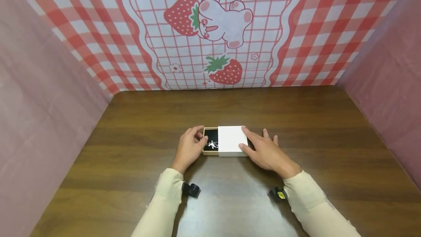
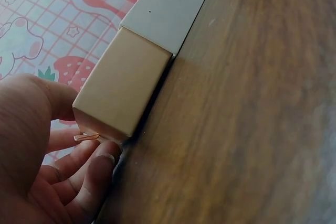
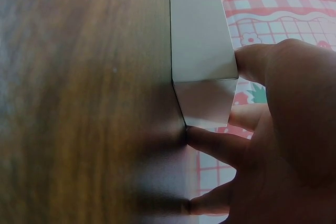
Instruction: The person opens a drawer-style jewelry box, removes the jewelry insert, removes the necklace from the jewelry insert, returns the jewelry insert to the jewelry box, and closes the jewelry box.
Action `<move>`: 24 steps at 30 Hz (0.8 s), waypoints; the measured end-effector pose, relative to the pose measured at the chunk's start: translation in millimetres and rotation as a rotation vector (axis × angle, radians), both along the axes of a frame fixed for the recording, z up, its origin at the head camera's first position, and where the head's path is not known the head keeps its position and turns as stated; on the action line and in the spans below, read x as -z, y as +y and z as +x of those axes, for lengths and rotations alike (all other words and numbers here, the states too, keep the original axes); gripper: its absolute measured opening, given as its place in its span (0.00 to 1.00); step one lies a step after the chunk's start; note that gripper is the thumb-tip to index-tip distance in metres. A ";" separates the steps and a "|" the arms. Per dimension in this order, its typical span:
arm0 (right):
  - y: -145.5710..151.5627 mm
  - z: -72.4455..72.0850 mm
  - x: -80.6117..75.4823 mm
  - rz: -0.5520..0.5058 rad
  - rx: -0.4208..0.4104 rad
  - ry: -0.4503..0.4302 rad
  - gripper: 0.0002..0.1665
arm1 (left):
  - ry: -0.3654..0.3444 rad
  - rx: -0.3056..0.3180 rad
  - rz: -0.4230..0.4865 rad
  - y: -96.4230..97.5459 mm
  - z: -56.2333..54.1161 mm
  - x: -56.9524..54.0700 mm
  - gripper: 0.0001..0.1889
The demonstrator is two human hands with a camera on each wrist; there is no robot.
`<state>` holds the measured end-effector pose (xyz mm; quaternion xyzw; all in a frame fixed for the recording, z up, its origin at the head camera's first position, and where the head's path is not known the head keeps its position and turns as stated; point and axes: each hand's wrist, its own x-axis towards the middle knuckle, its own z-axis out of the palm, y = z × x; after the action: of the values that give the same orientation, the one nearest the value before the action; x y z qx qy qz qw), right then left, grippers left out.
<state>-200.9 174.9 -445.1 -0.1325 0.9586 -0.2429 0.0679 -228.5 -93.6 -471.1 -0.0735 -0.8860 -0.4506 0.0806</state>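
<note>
A small drawer-style jewelry box lies on the wooden table, its white sleeve (image 1: 232, 140) pushed partway off a tan inner tray (image 2: 122, 77). Black lining shows in the tray's uncovered left part, with a silver piece of jewelry (image 1: 212, 144) on it. My left hand (image 1: 190, 147) holds the tray's left end, thumb at the top edge and fingers curled by a small ribbon tab (image 2: 86, 137). From the right, my right hand (image 1: 268, 153) rests its thumb and index fingertip on the sleeve's top. Its other fingers spread out behind the box, touching the table.
The brown wooden table (image 1: 148, 120) extends around the box. Behind it hangs a red-and-white checked cloth (image 1: 227, 28) with strawberry prints. Pink curtains (image 1: 391, 65) flank both sides. A black wrist camera (image 1: 192, 190) is strapped to the left sleeve, another (image 1: 277, 194) to the right.
</note>
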 end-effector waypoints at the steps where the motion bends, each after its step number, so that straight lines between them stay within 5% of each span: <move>1: -0.2 -0.3 -0.4 -0.002 0.000 -0.002 0.43 | -0.001 0.001 0.001 0.0 -0.5 -0.2 0.23; 11: 0.0 -0.4 0.1 -0.015 -0.003 0.002 0.42 | -0.012 0.036 -0.036 -1.4 0.5 -1.6 0.25; 24: 2.2 -0.3 1.4 -0.022 -0.002 0.005 0.42 | -0.006 0.003 0.018 -0.4 -0.1 -0.1 0.22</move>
<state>-201.2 177.1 -446.5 -0.1346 0.9559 -0.2531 0.0643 -228.6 -94.0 -471.0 -0.0726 -0.8820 -0.4591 0.0778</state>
